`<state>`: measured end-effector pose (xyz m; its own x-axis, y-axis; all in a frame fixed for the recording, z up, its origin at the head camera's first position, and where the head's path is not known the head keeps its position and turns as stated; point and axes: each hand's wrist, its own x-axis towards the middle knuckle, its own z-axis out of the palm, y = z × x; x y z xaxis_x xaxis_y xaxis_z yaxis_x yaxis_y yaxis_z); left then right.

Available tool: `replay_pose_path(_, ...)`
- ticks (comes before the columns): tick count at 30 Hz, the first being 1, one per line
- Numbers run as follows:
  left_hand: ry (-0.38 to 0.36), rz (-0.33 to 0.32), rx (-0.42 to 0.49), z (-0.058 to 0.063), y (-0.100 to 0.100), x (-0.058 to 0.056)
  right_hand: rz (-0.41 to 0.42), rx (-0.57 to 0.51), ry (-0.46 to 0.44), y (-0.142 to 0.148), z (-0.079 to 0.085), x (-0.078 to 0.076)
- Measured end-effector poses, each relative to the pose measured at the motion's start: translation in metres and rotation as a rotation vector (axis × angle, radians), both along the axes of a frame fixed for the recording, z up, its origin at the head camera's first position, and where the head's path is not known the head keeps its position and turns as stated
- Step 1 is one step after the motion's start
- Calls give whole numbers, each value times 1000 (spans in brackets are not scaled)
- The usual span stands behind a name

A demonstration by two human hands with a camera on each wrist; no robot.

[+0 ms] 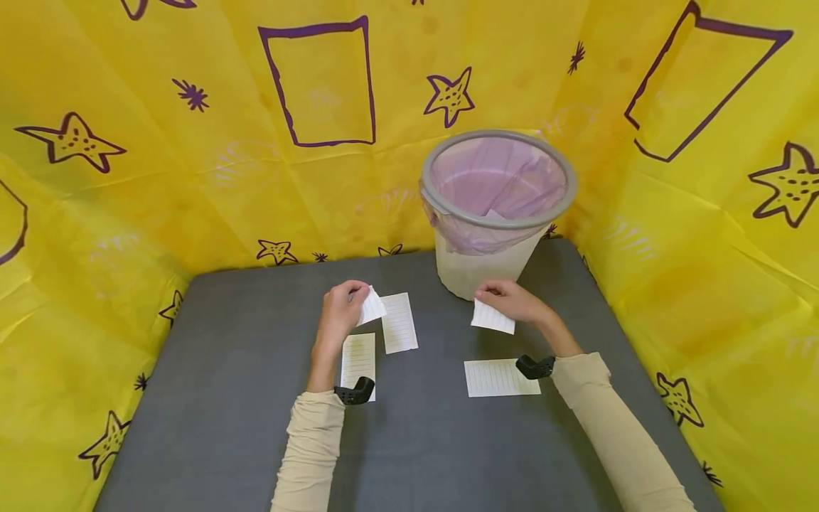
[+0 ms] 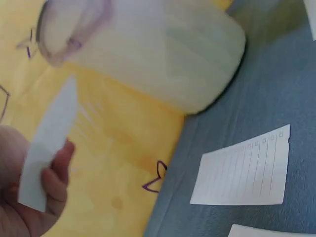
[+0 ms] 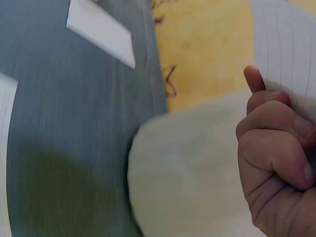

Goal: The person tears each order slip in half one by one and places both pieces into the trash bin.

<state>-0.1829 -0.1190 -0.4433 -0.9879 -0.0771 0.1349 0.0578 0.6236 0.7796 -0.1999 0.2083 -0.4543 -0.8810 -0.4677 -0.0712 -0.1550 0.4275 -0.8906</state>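
Note:
My left hand (image 1: 342,309) pinches a small lined paper sheet (image 1: 372,307) above the grey table. In the left wrist view that sheet (image 2: 49,148) stands up between thumb and fingers. My right hand (image 1: 512,300) grips another lined paper piece (image 1: 493,317) just in front of the bin; the right wrist view shows its ruled face (image 3: 289,54) above curled fingers (image 3: 271,118). Below the left hand lie two lined sheets, one upright sheet (image 1: 399,323) and one nearer sheet (image 1: 358,359) partly covered by the wrist. A third sheet (image 1: 495,378) lies sideways under the right wrist.
A pale bin (image 1: 476,267) with a grey rim (image 1: 499,222) and a pinkish liner (image 1: 493,178) stands at the table's back right. Some white paper shows inside it. Yellow patterned cloth (image 1: 320,192) walls the grey table (image 1: 243,398) at back and sides.

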Motion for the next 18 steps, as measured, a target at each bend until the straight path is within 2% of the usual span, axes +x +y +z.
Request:
replay_pose_path(3, -99, -118, -45, 8, -16, 4, 12, 20, -2, 10, -3, 0)
replay_pose_path(5, -128, -180, -52, 9, -20, 4, 47, 33, -2, 17, -3, -1)
replay_pose_path(8, -165, -177, -62, 4, -27, 2, 83, 74, -6, 28, -3, -2)
replay_pose_path(12, -235, -173, -88, -13, -47, -2, -1, 157, -2, 58, 2, 0)
replay_pose_path(14, -271, -180, -71, -20, -58, -3, -45, 193, 1, 72, 5, 1)
replay_pose_path(16, -297, -197, -55, -24, -66, -4, -54, 215, -16, 82, 6, 1)
replay_pose_path(18, -308, -197, -33, -24, -72, -5, -27, 221, -33, 84, 6, 0)
